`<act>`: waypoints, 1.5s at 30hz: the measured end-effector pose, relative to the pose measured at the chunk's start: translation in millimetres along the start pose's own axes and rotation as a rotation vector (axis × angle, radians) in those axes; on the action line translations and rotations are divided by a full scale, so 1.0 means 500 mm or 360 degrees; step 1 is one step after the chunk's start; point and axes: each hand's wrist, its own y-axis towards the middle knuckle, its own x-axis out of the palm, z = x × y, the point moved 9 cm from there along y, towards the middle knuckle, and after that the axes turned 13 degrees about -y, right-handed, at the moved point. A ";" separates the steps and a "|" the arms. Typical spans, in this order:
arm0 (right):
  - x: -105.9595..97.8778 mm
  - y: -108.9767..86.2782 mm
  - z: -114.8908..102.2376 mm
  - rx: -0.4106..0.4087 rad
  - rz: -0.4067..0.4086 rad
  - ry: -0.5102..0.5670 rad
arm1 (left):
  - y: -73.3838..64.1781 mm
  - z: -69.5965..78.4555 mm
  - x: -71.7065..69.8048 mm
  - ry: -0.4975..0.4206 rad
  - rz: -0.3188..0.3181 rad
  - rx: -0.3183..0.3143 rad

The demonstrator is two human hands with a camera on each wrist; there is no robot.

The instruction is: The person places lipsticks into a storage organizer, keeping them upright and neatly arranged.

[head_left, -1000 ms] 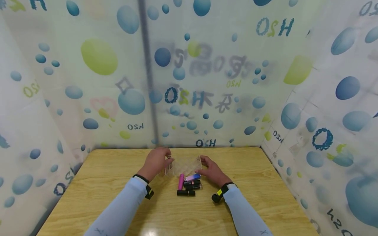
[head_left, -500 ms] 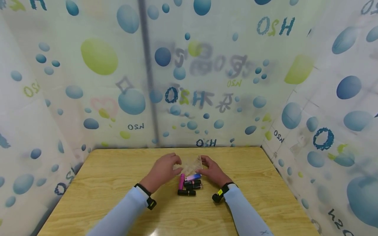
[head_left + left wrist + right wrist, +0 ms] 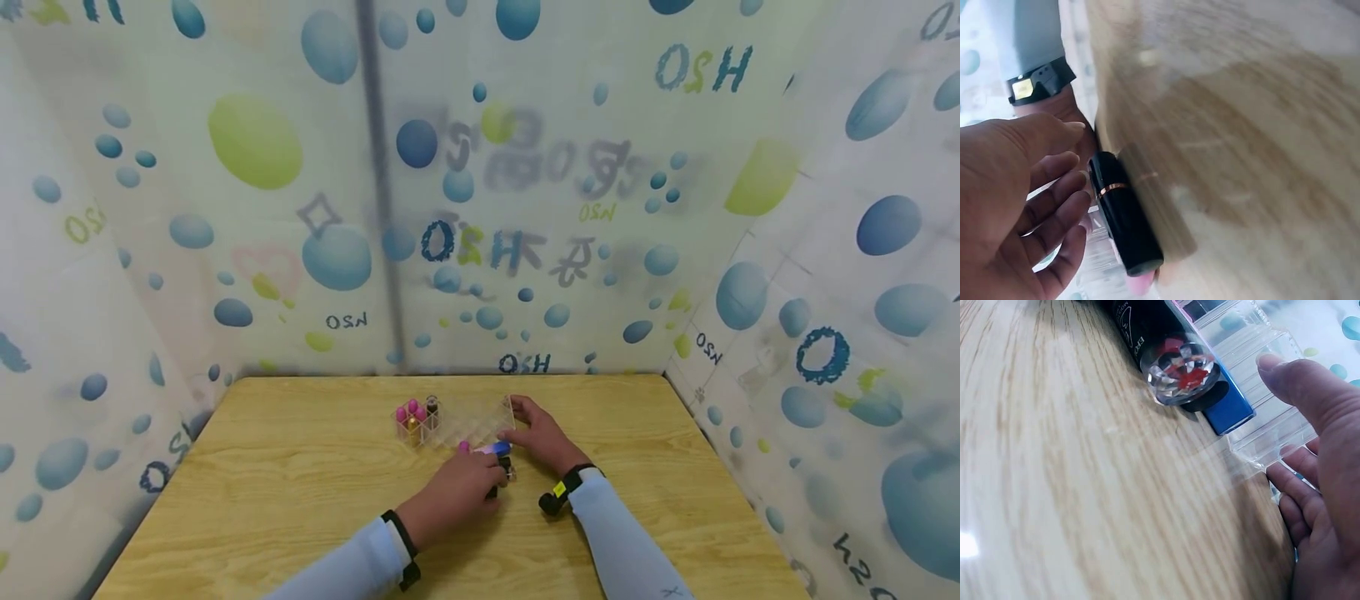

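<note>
**Black tube (image 3: 1125, 215) just beside a loose left hand (image 3: 459, 492)**

Rolling looks the likeliest trouble: the round tube lies on its side on a glossy table (image 3: 262, 483), and a clumsy touch could send it off or knock its neighbours. The left hand's fingers are slackly bent and seem to grasp nothing. At centre right of the head view, the right hand (image 3: 546, 439) pinches the end of a clear rack (image 3: 471, 423); a slip there might let the light-looking plastic slide or tip.

Thin transparent walls make diamond-shaped cells. Pink tubes (image 3: 401, 414), a gold one (image 3: 413, 427) and a dark one (image 3: 432, 410) stand at the rack's left end. The black tube, low centre in the left wrist view, is smooth with a coppery band. Upper centre in the right wrist view, a faceted, glassy end (image 3: 1182, 372) sits beside a flat-sided blue piece (image 3: 1232, 412).
</note>
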 end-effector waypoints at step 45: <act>0.003 0.003 0.000 -0.0048 0.0005 0.0007 | -0.037 -0.122 -0.190 -0.0869 0.0271 -0.0247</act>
